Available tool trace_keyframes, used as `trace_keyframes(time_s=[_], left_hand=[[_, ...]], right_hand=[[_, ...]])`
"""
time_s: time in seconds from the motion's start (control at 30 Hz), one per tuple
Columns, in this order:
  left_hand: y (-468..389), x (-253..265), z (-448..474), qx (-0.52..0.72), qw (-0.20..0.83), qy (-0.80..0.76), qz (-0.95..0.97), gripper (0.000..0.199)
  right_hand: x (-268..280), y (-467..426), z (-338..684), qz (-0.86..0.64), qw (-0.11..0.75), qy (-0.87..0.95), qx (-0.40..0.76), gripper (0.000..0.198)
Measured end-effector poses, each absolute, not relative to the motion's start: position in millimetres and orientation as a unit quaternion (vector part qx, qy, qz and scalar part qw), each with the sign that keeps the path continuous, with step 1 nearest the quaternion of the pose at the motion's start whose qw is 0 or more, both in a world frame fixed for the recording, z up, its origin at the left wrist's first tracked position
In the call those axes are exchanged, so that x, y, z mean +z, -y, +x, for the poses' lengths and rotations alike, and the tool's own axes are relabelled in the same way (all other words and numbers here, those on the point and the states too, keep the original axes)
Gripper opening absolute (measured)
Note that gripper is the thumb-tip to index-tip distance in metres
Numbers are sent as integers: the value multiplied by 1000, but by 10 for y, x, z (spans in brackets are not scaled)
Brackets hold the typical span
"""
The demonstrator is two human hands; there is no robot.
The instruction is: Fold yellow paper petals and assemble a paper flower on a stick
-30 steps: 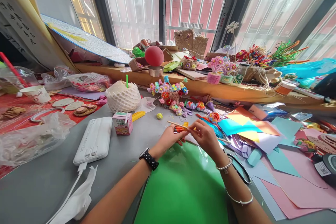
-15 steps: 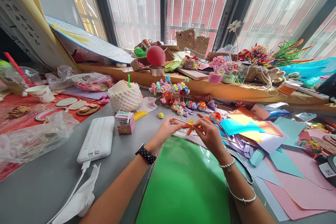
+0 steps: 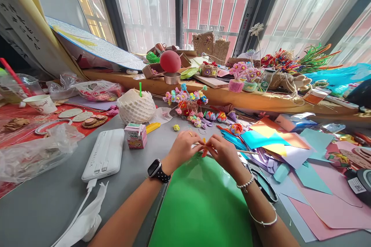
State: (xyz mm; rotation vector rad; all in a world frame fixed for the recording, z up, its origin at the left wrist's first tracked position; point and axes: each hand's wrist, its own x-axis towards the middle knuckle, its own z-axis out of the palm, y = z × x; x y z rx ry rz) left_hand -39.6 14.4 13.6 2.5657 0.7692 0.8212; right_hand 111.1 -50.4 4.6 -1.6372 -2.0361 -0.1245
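Note:
Over the far edge of a green board (image 3: 203,204), both of my hands meet at a small orange folded paper piece (image 3: 204,151). My left hand (image 3: 183,149) wears a dark watch at the wrist, and its fingertips pinch the paper from the left. From the other side my right hand (image 3: 223,152), with bracelets on the arm, closes its fingers on the same paper. A thin pale stick (image 3: 245,151) sticks out to the right behind my right hand; its grip is partly hidden.
Left lie a white power bank (image 3: 103,155), a pink drink carton (image 3: 136,136) and a netted coconut (image 3: 136,106). Yarn flowers (image 3: 185,96) stand beyond the hands. Coloured paper sheets (image 3: 319,197) spread at right, with a black ring (image 3: 268,187) nearer. A windowsill (image 3: 214,92) carries crafts.
My left hand has turned and come closer to my right, fingers now curled at the orange paper. The stick no longer shows across my left fingertips. The view has shifted slightly.

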Motion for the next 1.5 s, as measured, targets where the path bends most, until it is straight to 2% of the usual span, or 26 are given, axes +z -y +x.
trace_keyframes(time_s=[0.67, 0.87, 1.0, 1.27, 1.5], left_hand=[[-214, 60, -407, 216, 194, -283, 914, 18], [-204, 64, -415, 205, 150, -307, 917, 16], [-174, 44, -395, 200, 103, -311, 924, 15], [-156, -5, -363, 218, 23, -284, 933, 13], [-152, -14, -355, 250, 24, -249, 935, 12]], right_hand=[[-5, 478, 1092, -594, 228, 769, -64, 12], [25, 493, 1068, -610, 241, 755, -16, 10], [-6, 474, 1074, -644, 246, 723, 33, 21], [-65, 433, 1108, -713, 202, 658, 133, 36], [-58, 428, 1122, -717, 224, 647, 129, 32]])
